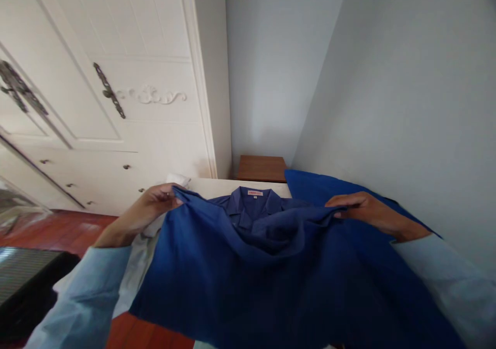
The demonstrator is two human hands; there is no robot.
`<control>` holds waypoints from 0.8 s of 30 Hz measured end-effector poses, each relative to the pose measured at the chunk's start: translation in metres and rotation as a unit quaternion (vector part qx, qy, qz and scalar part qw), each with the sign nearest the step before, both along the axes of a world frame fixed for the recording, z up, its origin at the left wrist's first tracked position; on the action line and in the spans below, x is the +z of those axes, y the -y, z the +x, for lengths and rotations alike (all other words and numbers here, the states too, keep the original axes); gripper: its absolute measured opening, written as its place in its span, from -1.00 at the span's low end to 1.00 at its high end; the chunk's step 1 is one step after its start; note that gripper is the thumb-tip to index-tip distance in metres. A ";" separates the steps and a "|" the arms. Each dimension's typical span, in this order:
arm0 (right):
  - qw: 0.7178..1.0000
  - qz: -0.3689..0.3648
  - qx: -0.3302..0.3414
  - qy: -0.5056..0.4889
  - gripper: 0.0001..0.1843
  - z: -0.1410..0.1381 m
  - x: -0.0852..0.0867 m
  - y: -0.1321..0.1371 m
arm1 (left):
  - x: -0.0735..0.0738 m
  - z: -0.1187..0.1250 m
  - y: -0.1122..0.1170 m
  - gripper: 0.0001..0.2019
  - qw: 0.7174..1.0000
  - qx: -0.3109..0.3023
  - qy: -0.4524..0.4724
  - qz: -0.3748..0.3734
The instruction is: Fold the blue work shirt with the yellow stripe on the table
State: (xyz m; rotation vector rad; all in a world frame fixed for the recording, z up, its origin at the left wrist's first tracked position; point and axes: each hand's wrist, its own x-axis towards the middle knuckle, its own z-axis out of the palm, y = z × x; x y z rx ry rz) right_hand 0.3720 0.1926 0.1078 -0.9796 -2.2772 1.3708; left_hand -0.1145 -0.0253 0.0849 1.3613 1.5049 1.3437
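A dark blue collared shirt [251, 256] with a small red-and-white neck label lies spread on a white bed [217, 186], collar at the far end. My left hand [155, 202] pinches the lifted cloth at its left corner. My right hand [360, 207] grips the same lifted edge at the right, fingers closed on the fabric. The cloth sags between the two hands above the collar. Both my arms wear light blue sleeves.
A cream wardrobe [116, 106] with ornate metal handles stands at the left. A brown wooden nightstand [261, 167] sits in the far corner. A white wall [406, 106] runs along the right. A dark ribbed object [23, 276] rests on the reddish wooden floor at lower left.
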 end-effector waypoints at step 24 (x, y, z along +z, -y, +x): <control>0.989 0.114 -0.011 0.097 -0.22 -0.046 -0.028 0.004 | -0.046 0.092 -0.062 -0.19 0.840 -0.175 -0.513 -0.011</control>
